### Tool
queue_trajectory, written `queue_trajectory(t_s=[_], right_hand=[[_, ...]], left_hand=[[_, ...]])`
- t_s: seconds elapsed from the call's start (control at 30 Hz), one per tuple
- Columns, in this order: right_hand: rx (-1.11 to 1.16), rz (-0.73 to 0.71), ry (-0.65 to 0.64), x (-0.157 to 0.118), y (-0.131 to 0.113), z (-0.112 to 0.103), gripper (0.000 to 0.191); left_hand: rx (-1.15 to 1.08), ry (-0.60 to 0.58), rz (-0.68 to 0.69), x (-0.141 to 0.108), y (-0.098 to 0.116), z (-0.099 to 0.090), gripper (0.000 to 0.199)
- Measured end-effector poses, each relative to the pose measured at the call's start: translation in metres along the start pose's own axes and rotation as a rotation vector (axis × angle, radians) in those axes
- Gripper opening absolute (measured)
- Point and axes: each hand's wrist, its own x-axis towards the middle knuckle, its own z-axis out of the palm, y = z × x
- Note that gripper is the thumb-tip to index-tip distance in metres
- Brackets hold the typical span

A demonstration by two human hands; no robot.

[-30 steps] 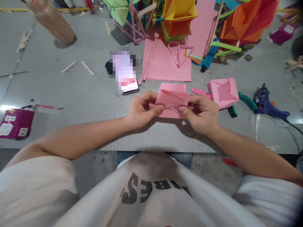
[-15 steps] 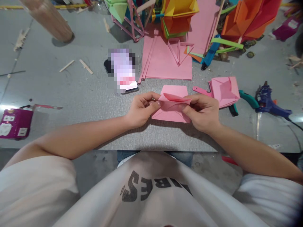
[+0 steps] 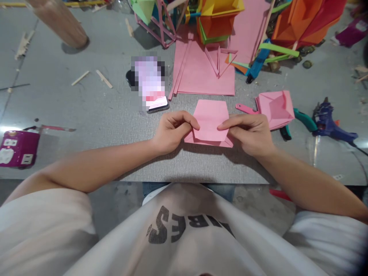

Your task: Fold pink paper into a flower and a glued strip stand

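Note:
A folded piece of pink paper (image 3: 211, 119) lies flat at the middle of the table, its upper flap lying over a wider folded layer below. My left hand (image 3: 176, 131) pinches its left edge between thumb and fingers. On the opposite edge, my right hand (image 3: 250, 132) grips the paper, index finger stretched along the top and thumb underneath. Just right of that hand sits a stack of folded pink paper boxes (image 3: 276, 109), with a pink-handled tool (image 3: 245, 109) poking out beside it. Pink paper sheets (image 3: 207, 82) lie beyond my hands.
A phone (image 3: 151, 84) rests beyond my left hand. At right is a blue glue gun (image 3: 330, 122); at left, a purple power socket block (image 3: 19, 148). Orange folded paper (image 3: 304, 27), a blue cutter (image 3: 258, 63) and a brown bottle (image 3: 61, 23) stand or lie farther back.
The paper's raised flap has turned down toward me and now lies flat over the lower layer. Both hands have shifted slightly along the edges, still holding the paper.

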Motion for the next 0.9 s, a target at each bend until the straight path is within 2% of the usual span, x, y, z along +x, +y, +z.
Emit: queue_trajectory(t_s=[0.1,0.17,0.27,0.37,0.4,0.47,0.53,0.57,0.6,0.73,0.8,0.83,0.9], right_hand=[[-0.032,0.018,-0.038,0.002,0.001,-0.004,0.025],[-0.046,0.029,-0.060,0.003,0.001,-0.006,0.016],[-0.044,0.014,-0.091,0.002,-0.001,-0.005,0.013],[-0.077,-0.039,-0.041,-0.003,-0.001,0.001,0.016],[-0.090,-0.049,-0.010,-0.004,0.000,0.004,0.014],[-0.087,-0.048,0.045,-0.008,0.002,0.008,0.015],[-0.051,-0.027,0.070,-0.011,0.004,0.011,0.027],[-0.033,-0.014,0.077,-0.012,0.005,0.011,0.033],[-0.022,-0.004,0.083,-0.013,0.006,0.012,0.038],[-0.017,-0.012,0.130,-0.015,0.007,0.015,0.062],[-0.005,-0.010,0.136,-0.015,0.005,0.016,0.076],[-0.004,0.006,0.125,-0.015,0.004,0.017,0.079],[-0.030,0.056,0.078,-0.014,0.000,0.018,0.067]], left_hand=[[-0.028,-0.050,-0.005,-0.001,0.002,-0.002,0.011],[-0.005,-0.090,0.017,-0.001,0.005,-0.002,0.012],[0.122,-0.063,0.076,-0.001,0.009,0.000,0.021],[0.163,-0.041,0.059,-0.003,0.008,0.001,0.024],[0.144,-0.049,0.031,-0.004,0.006,0.001,0.029],[0.090,-0.072,-0.029,-0.006,0.004,0.001,0.051],[0.048,-0.088,-0.076,-0.007,0.003,0.000,0.076],[0.038,-0.093,-0.093,-0.007,0.003,0.001,0.082],[0.037,-0.098,-0.107,-0.006,0.004,0.001,0.082],[0.100,-0.104,-0.136,-0.005,0.008,0.003,0.045],[0.118,-0.092,-0.126,-0.006,0.010,0.005,0.037],[0.122,-0.088,-0.113,-0.007,0.011,0.006,0.035],[0.143,-0.092,-0.073,-0.010,0.012,0.007,0.033]])
